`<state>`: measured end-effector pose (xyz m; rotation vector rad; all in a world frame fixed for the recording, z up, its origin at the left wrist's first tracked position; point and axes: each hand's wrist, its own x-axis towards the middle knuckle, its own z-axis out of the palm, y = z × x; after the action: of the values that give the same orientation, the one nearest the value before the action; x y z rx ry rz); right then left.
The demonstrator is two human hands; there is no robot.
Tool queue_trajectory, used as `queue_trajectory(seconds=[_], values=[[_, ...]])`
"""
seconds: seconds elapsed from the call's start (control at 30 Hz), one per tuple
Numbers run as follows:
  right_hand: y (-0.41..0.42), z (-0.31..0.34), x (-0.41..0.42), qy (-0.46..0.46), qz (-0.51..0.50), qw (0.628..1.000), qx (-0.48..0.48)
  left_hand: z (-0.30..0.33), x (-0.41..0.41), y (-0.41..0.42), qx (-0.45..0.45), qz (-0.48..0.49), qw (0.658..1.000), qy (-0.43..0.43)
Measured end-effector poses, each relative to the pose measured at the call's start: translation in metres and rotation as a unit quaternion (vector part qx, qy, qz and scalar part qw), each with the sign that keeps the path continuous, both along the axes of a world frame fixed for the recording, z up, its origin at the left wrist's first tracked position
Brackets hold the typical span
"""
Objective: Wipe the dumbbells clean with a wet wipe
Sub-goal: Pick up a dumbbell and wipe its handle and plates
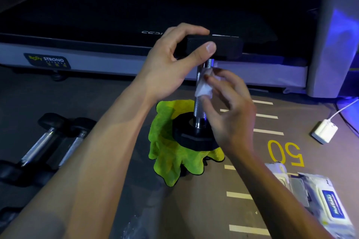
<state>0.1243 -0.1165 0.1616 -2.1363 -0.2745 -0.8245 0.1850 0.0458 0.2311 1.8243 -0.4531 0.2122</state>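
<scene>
Clearance around the upright dumbbell on the floor

The dumbbell [202, 91] stands on end on a green cloth [171, 153]; the left hand [169, 64] covers its top head, the right hand [227, 110] blocks the handle's right side. A treadmill [136, 15] closes off the far side. Two more dumbbells [48, 141] lie to the left, well apart; a wipes pack [328, 203] and charger [324, 131] lie to the right. Bare floor [204, 200] is open on the near side.

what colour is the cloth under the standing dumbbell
Bright yellow-green cloth, seen in the head view.
</scene>
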Motion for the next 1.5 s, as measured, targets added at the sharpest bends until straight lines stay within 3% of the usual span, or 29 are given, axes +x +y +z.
queue_trajectory(seconds=[0.17, 0.37, 0.53, 0.6, 0.67, 0.73, 0.87, 1.0, 1.13, 1.3, 1.5], values=[[-0.004, 0.006, 0.009, -0.053, -0.023, 0.998, -0.020, 0.001, -0.003, 0.002, 0.010, -0.008, 1.000, -0.010], [-0.028, -0.014, -0.021, 0.101, 0.080, 0.987, -0.096, -0.003, 0.001, 0.001, 0.010, 0.003, 1.000, -0.028], [-0.021, 0.009, 0.004, 0.028, 0.061, 0.996, -0.056, -0.003, 0.004, -0.001, 0.018, 0.003, 0.999, -0.036], [-0.021, -0.003, -0.005, 0.058, 0.084, 0.994, -0.045, -0.002, 0.006, 0.000, 0.018, 0.004, 0.999, -0.033], [-0.030, -0.013, -0.015, 0.127, 0.121, 0.984, 0.009, 0.000, 0.008, 0.002, 0.017, 0.000, 1.000, -0.019], [-0.041, -0.010, -0.017, 0.188, 0.128, 0.965, 0.131, 0.003, 0.008, 0.003, 0.018, -0.009, 1.000, -0.003], [-0.046, 0.006, -0.009, 0.235, 0.076, 0.897, 0.368, 0.009, 0.002, 0.002, 0.048, -0.017, 0.999, -0.007], [-0.038, 0.001, -0.004, 0.272, 0.062, 0.902, 0.328, 0.011, -0.004, -0.002, 0.048, -0.023, 0.999, -0.006], [-0.028, 0.002, -0.008, 0.320, 0.070, 0.878, 0.349, 0.011, -0.007, -0.003, 0.052, -0.009, 0.999, 0.003], [-0.024, 0.015, -0.010, 0.360, 0.101, 0.790, 0.486, 0.017, -0.010, -0.003, 0.056, 0.007, 0.998, 0.025], [-0.011, 0.008, -0.008, 0.323, 0.046, 0.808, 0.491, 0.015, -0.008, -0.002, 0.051, -0.004, 0.998, 0.028]])
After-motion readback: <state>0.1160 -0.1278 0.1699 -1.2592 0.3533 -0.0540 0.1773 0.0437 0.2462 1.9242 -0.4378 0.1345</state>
